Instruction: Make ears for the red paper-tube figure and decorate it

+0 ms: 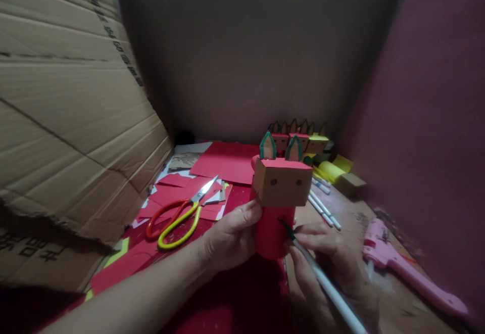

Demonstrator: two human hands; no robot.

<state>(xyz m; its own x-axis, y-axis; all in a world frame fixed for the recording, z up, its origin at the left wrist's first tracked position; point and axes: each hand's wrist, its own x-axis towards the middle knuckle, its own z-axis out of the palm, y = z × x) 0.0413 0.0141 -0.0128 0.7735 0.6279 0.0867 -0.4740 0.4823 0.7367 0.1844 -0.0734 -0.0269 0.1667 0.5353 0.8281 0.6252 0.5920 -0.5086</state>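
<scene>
My left hand [235, 235] is wrapped round the left side of an upright paper figure. The figure has a red tube body [270, 240], a brown cardboard box head [286, 190] with two drawn eyes, and two green-edged pointed ears. In my right hand [322, 250] is a white marker [328, 286], pinched between the fingers. Its dark tip touches the front of the red tube, at a small dark mark below the head. The palm side of my left hand is hidden behind the tube.
Scissors [180, 218] with red and yellow handles lie on red paper [227, 159] at left. Several similar box heads [318, 143] stand behind. White markers [325, 210], a yellow roll [331, 171] and a pink glue gun [401, 266] are at right. A cardboard wall [68, 111] rises at left.
</scene>
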